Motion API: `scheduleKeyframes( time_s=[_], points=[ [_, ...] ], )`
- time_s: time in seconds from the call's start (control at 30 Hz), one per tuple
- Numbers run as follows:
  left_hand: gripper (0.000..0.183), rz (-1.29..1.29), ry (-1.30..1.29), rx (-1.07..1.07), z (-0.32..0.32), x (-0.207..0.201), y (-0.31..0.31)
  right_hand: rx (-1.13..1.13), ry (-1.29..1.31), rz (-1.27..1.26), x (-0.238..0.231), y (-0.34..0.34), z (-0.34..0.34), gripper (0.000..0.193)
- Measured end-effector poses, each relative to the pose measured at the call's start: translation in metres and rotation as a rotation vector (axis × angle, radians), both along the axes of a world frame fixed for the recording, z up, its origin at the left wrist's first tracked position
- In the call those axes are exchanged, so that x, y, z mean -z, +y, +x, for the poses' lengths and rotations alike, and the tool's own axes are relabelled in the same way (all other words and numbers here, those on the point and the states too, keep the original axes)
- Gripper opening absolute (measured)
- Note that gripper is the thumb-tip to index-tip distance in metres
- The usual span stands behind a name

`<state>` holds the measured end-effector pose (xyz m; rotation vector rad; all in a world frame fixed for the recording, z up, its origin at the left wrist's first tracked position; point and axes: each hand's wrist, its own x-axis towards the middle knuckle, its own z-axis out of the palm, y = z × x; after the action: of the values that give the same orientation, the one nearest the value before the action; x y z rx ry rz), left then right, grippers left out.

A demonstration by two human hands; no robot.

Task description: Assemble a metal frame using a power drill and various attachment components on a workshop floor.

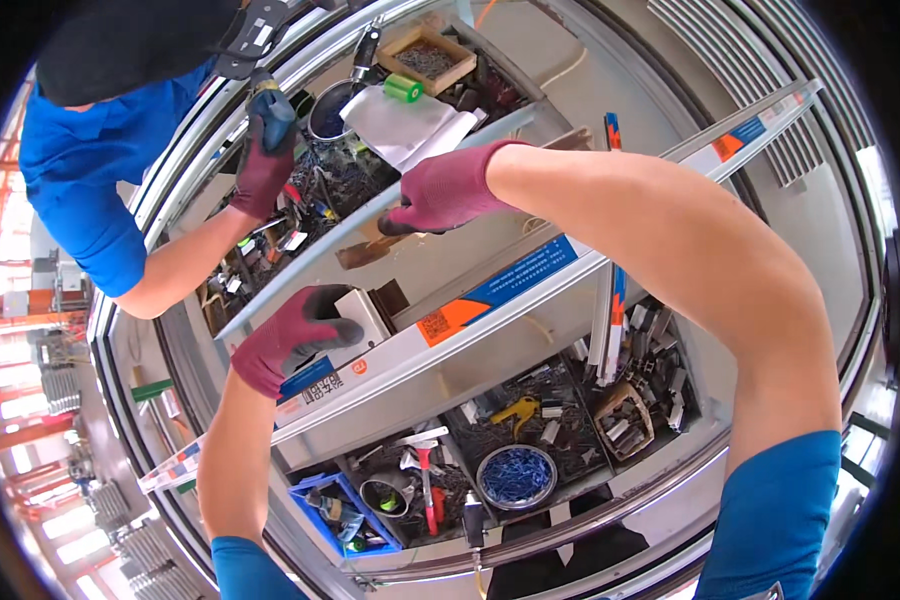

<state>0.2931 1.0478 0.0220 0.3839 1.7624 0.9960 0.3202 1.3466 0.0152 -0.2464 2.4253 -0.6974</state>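
Observation:
My left hand, in a maroon glove with dark fingertips, is closed around the near end of a white rectangular block. The block stands against a long pale metal profile with blue and orange film. Farther off, my right hand, in the same kind of glove, has its fingers curled down past a long thin grey strip. What its fingertips pinch, if anything, is hidden. Just below them lies a brown piece.
Opposite, a person in blue holds a blue-grey tool over a parts tray. A near tray holds a bowl of blue screws, a yellow tool and a red-handled tool. A blue bin stands beside it. A wooden box is at the back.

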Motion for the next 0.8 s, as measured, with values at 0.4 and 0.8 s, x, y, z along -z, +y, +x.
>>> scheduleKeyframes(
  time_s=[0.4, 0.8],
  points=[
    [0.07, -0.297, 0.026, -0.086, -0.011, 0.021, -0.028, -0.076, -0.057, -0.147, 0.008, -0.009, -0.004, 0.061],
    [0.072, -0.098, -0.108, -0.144, 0.0, 0.003, -0.006, 0.012, 0.061, -0.166, 0.014, -0.015, 0.001, 0.062]
  ],
)
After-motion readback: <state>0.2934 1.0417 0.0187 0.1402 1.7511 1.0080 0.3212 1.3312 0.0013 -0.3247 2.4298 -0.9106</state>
